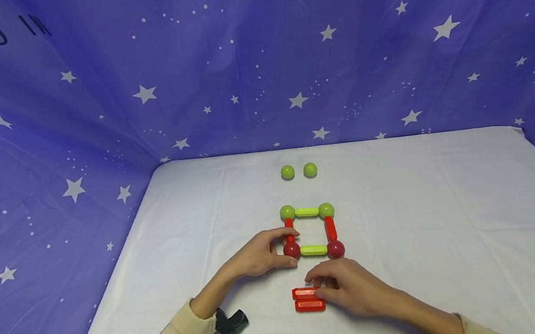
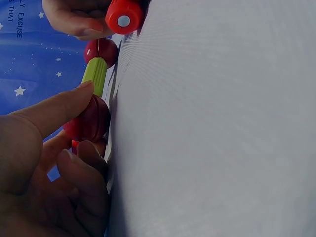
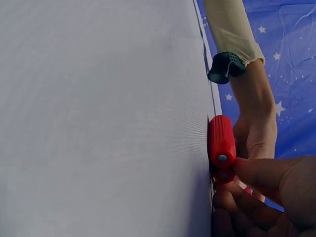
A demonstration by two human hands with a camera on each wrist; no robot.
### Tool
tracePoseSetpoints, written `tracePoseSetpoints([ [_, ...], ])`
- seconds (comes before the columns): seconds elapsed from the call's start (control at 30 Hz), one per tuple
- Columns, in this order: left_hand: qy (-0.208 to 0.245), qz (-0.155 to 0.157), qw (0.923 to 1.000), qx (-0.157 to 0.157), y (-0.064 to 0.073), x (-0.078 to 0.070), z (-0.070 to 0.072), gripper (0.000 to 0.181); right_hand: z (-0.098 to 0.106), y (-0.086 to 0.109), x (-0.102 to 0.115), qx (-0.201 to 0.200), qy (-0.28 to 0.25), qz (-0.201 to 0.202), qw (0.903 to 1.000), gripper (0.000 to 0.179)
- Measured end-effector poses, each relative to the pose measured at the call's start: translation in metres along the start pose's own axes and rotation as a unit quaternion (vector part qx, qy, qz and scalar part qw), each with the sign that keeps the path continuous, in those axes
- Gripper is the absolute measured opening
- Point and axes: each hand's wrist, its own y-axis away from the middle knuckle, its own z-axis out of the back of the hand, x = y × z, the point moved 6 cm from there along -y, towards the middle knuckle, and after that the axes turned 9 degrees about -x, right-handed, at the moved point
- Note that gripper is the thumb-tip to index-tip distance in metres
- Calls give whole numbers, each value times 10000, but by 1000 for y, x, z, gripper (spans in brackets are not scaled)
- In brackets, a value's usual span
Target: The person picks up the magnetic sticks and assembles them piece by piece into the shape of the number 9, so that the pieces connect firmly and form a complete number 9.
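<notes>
A square frame of magnetic rods and balls lies on the white cloth, with two green balls at the far corners and two red balls at the near ones. Yellow-green rods (image 1: 313, 250) form its near and far sides, red rods (image 1: 331, 229) the other two. My left hand (image 1: 262, 253) holds the near-left red ball (image 2: 89, 118) between thumb and fingers. Nearer me, two red magnetic rods lie side by side. My right hand (image 1: 352, 288) pinches the right end of the farther rod (image 1: 303, 293); the nearer rod (image 1: 310, 305) lies against it.
Two loose green balls (image 1: 287, 172) sit beyond the frame, a small gap between them. A black wrist-worn device (image 1: 232, 323) sticks out by the left sleeve. Behind the table hangs a purple starred cloth (image 1: 240, 74).
</notes>
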Motion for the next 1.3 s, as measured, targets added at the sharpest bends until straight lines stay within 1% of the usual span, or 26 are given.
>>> tracePoseSetpoints([
  [0.23, 40, 23, 10000, 12, 0, 0, -1, 54, 9, 6, -5, 90, 47, -103, 9999, 19],
  [0.37, 82, -3, 10000, 6, -1, 1, -1, 54, 19, 12, -12, 150, 108, -380, 9991, 20],
  [0.5, 82, -18, 10000, -2, 0, 2, -1, 53, 28, 18, -17, 211, 207, -570, 9979, 20],
  [0.67, 13, -33, 10000, 2, 0, 1, 0, 53, 34, 21, -21, 316, 253, -843, 9956, 22],
  [0.73, 30, -34, 10000, 7, 0, 0, 0, 53, 34, 21, -21, 300, 245, -784, 9962, 23],
  [0.93, 40, -6, 10000, 4, 0, 1, 0, 53, 34, 19, -15, 159, 174, -403, 9989, 24],
  [1.03, 20, 15, 10000, -2, 0, 1, 0, 53, 31, 18, -15, 155, 184, -445, 9987, 25],
  [1.17, 50, 48, 10000, 9, 0, 2, -1, 53, 27, 17, -18, 241, 184, -647, 9974, 25],
  [1.3, 66, 76, 9999, 16, 0, 2, -1, 54, 27, 16, -18, 268, 199, -639, 9974, 20],
])
